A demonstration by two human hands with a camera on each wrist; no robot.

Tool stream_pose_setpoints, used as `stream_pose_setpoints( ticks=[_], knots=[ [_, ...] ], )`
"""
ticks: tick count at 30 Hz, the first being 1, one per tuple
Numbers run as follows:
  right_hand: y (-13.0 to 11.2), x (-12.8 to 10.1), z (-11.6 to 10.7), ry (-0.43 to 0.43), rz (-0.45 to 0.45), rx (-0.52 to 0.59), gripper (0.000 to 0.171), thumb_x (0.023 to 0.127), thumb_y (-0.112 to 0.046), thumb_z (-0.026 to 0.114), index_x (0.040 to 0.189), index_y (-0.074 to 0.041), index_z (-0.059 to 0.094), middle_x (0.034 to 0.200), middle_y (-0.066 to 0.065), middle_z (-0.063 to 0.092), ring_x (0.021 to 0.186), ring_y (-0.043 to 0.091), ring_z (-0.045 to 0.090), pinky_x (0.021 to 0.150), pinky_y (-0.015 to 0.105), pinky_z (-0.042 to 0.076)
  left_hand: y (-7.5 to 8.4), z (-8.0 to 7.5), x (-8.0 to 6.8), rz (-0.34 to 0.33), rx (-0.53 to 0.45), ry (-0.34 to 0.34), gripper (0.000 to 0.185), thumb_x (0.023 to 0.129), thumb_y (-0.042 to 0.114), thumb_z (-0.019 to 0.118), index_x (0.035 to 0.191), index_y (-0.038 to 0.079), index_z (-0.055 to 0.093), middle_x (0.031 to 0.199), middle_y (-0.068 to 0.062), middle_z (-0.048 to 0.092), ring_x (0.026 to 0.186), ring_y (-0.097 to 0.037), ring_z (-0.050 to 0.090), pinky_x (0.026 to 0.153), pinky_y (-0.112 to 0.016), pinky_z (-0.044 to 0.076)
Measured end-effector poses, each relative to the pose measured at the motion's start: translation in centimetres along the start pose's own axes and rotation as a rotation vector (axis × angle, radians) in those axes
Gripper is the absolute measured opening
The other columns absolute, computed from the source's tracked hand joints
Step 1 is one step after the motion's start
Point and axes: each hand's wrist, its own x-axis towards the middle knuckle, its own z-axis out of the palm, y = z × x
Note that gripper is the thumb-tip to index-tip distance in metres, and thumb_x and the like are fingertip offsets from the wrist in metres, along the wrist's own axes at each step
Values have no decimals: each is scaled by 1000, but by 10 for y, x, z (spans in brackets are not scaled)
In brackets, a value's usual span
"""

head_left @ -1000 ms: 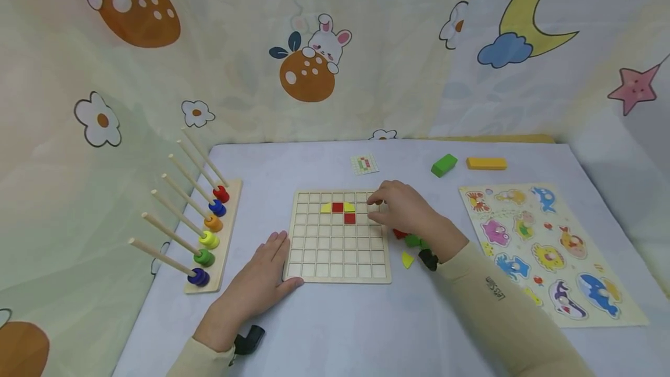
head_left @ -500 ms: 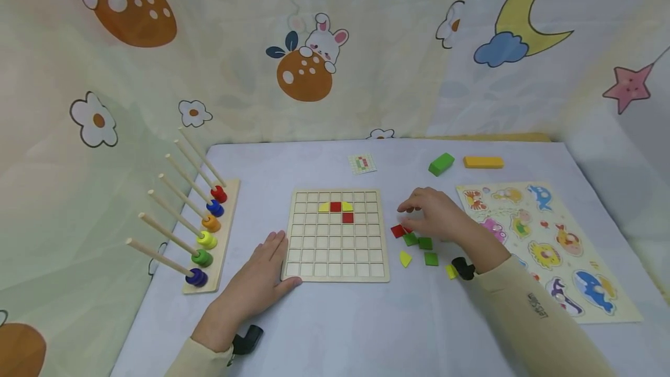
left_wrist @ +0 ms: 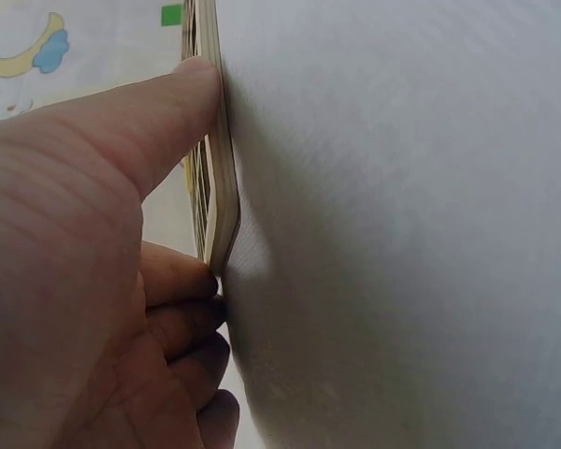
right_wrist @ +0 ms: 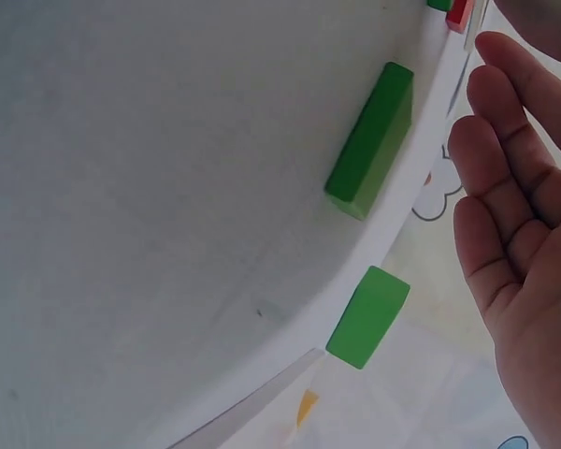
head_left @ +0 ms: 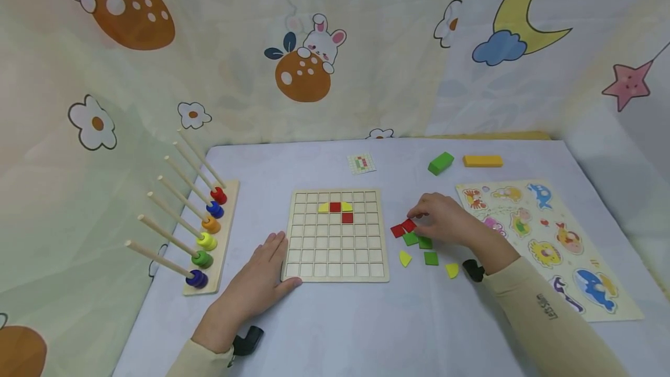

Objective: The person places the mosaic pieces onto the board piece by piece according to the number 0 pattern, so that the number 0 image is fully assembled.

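1. Left hand (head_left: 262,284) flat, fingers straight, pressed against near-left corner of wooden grid board (head_left: 335,260).
2. Right hand (head_left: 445,226) relaxed, fingertips touching red square tile (head_left: 409,225); bare tabletop (head_left: 366,330) nearer.

Soft, even, bright light fills the head view, with no glare on the pale bench (head_left: 335,324). Shadows are faint and short, lying just under the hands and at the bench's left edge. Straight lines bow outward toward the frame's corners. Both wrist views are close and slightly soft, with a grey shadow beside the wooden board (left_wrist: 222,187).
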Motion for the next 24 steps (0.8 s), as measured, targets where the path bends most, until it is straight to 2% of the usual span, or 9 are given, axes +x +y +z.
stream_pose_setpoints(
  ticks=[10,24],
  knots=[
    [0,4,5,-20,15,-28,29,87,-14,84,116,-13,80,105,-1,69,101,20,59,90,40,52,0,2,0,-6,-4,-14,101,94,58,71,166,4,24,176,-14,18,165,-34,14,132,-53,23],
    [-2,5,4,-20,112,-31,24,89,-21,84,112,-14,80,104,0,68,99,21,57,87,39,52,-2,2,0,5,-4,-4,101,94,57,71,165,3,24,176,-14,18,164,-34,15,132,-54,24]
  ],
)
